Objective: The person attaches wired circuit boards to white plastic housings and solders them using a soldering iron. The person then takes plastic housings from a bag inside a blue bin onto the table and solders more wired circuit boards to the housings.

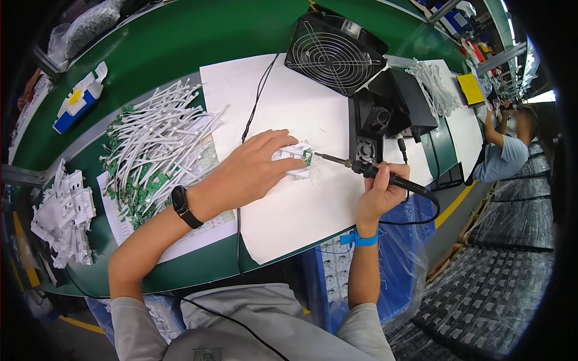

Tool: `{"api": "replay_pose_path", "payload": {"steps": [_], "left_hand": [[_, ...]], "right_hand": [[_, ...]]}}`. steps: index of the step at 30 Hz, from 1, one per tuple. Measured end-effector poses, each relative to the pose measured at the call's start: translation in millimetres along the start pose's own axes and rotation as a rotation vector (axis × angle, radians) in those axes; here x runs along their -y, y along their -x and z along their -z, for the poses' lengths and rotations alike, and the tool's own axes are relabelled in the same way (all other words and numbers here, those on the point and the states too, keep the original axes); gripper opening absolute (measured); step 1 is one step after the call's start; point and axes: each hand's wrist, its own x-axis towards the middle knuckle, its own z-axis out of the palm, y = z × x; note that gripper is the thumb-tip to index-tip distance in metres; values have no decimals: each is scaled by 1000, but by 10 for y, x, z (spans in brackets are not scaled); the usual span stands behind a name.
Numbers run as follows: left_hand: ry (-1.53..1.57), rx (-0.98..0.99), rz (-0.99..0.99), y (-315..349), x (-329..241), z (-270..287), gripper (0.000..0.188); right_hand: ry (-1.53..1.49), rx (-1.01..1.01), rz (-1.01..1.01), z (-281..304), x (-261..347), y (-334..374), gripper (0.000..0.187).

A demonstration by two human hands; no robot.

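My left hand [259, 165] is closed around a small white plastic housing [293, 151], its fingers bent over the piece on the white sheet [295, 219]. A small green circuit board [307, 158] sits at the housing's right end. In my right hand [385, 189] is a soldering iron [361, 168], gripped by its black handle. Its tip points left and comes close to the board; whether they touch I cannot tell. The iron's black cable loops below my right hand. Small specks lie on the sheet around the housing.
A black fan [333, 54] stands beyond my hands, with a black soldering station [403, 102] to its right. On the left lie a heap of white cables with green boards [159, 144] and a pile of white plastic parts [65, 210]. A co-worker [506, 147] sits far right.
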Motion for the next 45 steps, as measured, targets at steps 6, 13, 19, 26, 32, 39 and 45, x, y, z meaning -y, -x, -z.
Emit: {"api": "replay_pose_path", "payload": {"steps": [6, 13, 19, 26, 32, 39, 45], "left_hand": [[17, 4, 7, 0, 1, 5, 33], [35, -9, 5, 3, 12, 1, 33], [50, -16, 7, 8, 1, 18, 33], [54, -2, 18, 15, 6, 18, 33], [68, 9, 26, 12, 7, 35, 33], [8, 2, 28, 31, -7, -20, 39], [-9, 4, 45, -6, -31, -11, 46]], "right_hand": [[13, 38, 3, -12, -3, -12, 13], [52, 34, 4, -33, 14, -22, 13], [41, 42, 11, -30, 1, -23, 13], [31, 13, 16, -55, 2, -12, 13], [34, 25, 12, -43, -3, -20, 11], [51, -36, 36, -21, -1, -42, 12], [68, -91, 54, 15, -13, -40, 13]]}}
